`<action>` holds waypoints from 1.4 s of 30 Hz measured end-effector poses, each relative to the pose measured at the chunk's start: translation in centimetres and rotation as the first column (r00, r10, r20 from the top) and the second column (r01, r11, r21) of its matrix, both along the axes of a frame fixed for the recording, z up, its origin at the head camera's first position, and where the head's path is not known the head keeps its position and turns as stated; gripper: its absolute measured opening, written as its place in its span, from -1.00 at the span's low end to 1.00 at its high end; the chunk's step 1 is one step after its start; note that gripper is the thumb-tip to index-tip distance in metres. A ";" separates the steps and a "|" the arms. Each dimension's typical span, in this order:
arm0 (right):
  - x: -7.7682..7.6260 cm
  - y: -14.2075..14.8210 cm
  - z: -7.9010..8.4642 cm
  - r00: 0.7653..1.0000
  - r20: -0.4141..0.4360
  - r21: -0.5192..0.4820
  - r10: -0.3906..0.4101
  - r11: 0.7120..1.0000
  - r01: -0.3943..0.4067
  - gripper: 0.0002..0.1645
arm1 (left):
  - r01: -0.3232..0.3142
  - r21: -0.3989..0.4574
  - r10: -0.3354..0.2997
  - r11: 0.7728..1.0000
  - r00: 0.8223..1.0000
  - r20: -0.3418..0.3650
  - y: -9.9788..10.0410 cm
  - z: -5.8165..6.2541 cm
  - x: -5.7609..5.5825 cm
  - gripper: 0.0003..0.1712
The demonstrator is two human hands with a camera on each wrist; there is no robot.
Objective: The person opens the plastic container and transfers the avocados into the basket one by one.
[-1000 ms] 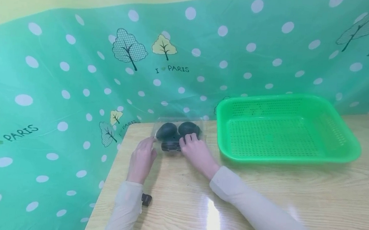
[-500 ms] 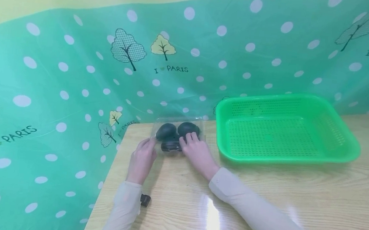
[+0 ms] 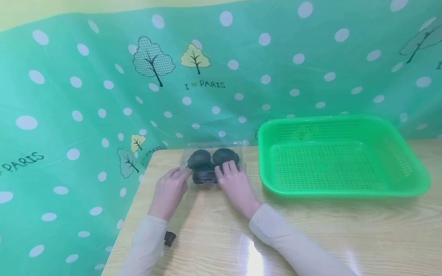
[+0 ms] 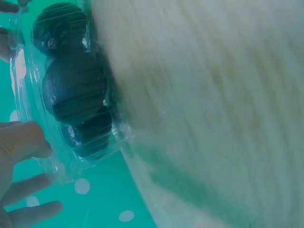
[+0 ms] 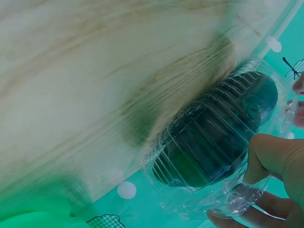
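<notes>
A clear plastic clamshell box (image 3: pixel 202 180) sits near the table's back edge. Inside lie several dark, smooth, egg-shaped fruits (image 3: pixel 225 157), which look like avocados. My left hand (image 3: pixel 169 191) pinches the box's front left rim; in the left wrist view its thumb (image 4: pixel 28 140) presses the plastic edge while other fingers spread below. At the front right, my right hand (image 3: pixel 236 186) grips the rim, its thumb (image 5: pixel 270 154) on one side and fingers behind the clear plastic. Ribbed plastic (image 5: pixel 209 133) covers the dark fruits in the right wrist view.
To the right of the box stands a green perforated plastic basket (image 3: pixel 339 194) on the wooden table (image 3: pixel 214 253). A green dotted cloth (image 3: pixel 85 134) hangs behind and along the left side. A small black device (image 3: pixel 170 239) shows beside my left sleeve.
My left hand's fingertips have shifted slightly right along the box's front rim. My right hand keeps its place on the box, and the basket stays where it was.
</notes>
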State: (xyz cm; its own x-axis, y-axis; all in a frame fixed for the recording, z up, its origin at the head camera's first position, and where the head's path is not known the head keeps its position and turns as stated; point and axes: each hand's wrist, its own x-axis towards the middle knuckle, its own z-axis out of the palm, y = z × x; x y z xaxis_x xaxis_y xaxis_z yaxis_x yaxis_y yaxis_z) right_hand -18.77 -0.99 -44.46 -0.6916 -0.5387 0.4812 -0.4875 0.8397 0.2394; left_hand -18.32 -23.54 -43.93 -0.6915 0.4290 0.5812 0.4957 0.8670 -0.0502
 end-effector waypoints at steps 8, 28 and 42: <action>0.2 -0.1 0.2 1.000 0.014 0.016 -0.019 1.000 0.019 -0.56 | 0.048 -0.137 -0.049 0.989 0.999 -0.001 0.1 1.0 -0.4 -0.52; 0.5 -0.4 0.0 0.995 0.084 0.023 -0.051 0.999 0.049 -0.49 | 0.073 -0.204 -0.067 0.976 0.997 0.038 -0.5 1.3 -1.3 -0.50; 0.5 -0.5 -0.3 0.997 0.052 0.078 -0.049 0.996 0.045 -0.49 | 0.066 -0.139 -0.067 0.988 0.998 0.002 -0.9 -0.4 -1.5 -0.48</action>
State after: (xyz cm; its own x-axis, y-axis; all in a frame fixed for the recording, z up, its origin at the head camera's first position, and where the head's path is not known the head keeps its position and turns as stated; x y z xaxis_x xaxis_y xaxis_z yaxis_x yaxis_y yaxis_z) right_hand -18.30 -1.53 -44.78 -0.7405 -0.5390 0.4015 -0.4618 0.8421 0.2787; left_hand -19.84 -24.43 -44.36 -0.6575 0.5505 0.5145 0.5518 0.8167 -0.1687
